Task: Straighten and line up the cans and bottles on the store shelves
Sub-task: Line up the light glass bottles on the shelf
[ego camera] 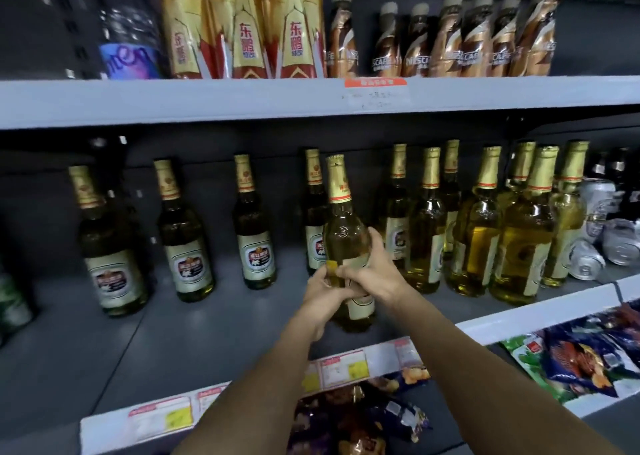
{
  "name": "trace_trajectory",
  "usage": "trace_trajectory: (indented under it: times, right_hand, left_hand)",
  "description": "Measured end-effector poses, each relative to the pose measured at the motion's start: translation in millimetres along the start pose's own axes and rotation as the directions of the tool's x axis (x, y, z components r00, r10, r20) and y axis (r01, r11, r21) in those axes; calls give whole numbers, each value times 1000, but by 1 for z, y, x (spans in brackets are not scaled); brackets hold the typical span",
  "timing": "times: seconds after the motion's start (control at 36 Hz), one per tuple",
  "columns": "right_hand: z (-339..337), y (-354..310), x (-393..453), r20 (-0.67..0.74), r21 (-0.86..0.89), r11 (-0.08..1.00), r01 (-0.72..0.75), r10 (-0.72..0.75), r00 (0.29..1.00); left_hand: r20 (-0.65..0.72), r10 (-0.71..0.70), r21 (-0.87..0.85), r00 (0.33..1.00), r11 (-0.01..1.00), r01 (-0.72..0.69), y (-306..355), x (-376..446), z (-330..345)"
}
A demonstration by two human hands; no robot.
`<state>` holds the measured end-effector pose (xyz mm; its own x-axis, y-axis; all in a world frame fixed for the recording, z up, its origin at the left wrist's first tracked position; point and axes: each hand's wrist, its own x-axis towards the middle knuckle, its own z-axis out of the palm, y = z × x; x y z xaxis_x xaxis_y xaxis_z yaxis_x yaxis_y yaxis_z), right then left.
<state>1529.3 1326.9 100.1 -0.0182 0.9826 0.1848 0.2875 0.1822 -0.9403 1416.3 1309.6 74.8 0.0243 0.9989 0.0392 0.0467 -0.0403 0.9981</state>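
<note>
A clear beer bottle [344, 227] with a gold foil neck stands near the front of the middle shelf [214, 330]. My left hand [323, 290] grips its lower body from the left. My right hand [372, 269] wraps around its shoulder from the right. Three green beer bottles [181, 233] stand spaced apart to the left, one more right behind the held bottle. Several golden beer bottles [478, 233] crowd together on the right. Silver cans [588, 257] lie tipped at the far right.
The upper shelf [207, 99] carries tall gold drink bottles [242, 28], brown coffee bottles [446, 35] and a water bottle [130, 35]. Snack bags [581, 354] fill the shelf below. Price tags [343, 368] line the shelf edge.
</note>
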Motion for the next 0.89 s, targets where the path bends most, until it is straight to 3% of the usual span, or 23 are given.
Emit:
trace_trajectory:
  times: [0.19,0.42,0.56,0.67,0.89]
  right_hand:
    - [91,-35,-9,-36,-3,998,62,-62,997]
    - [205,-71,-38,-143,-98,993,67,-80,986]
    - [264,-92,-51,-108,-119,989,85,-98,989]
    - [299,-109,-56,-56,-121,983,134,-142,988]
    - [342,-118,-62,137,-173,976,132,-109,985]
  left_hand:
    - [-137,-14,21,991,1000,17,7,-25,-95]
    - [-374,178,426,910,905,-2,-18,-51,-179]
    - [-435,256,516,864,856,6,-8,-75,-241]
    - [-429,265,549,863,836,16,2,-90,-283]
    - [-448,231,464,864,886,4,-11,-99,-338]
